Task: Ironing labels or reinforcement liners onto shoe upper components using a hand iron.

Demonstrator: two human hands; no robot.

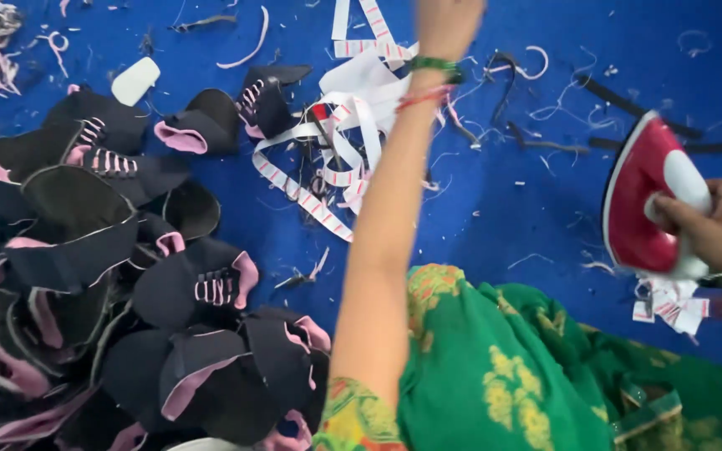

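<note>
The right hand point(716, 230) holds a red and white iron point(649, 205) tight by its handle. The left hand point(444, 25) reaches far up, cut off, so I cannot tell its grip. White striped strips point(340, 134) lie just beside its wrist. Black and pink shoe tops point(127, 284) lie well off beside that arm.

A blue cloth surface point(503, 217) carries black-and-pink shoe uppers point(127, 276), white-and-red tape strips point(336, 142), and, apparently, thread scraps point(561, 108).

Left arm outstretched, right hand point(716, 230) clenched.
</note>
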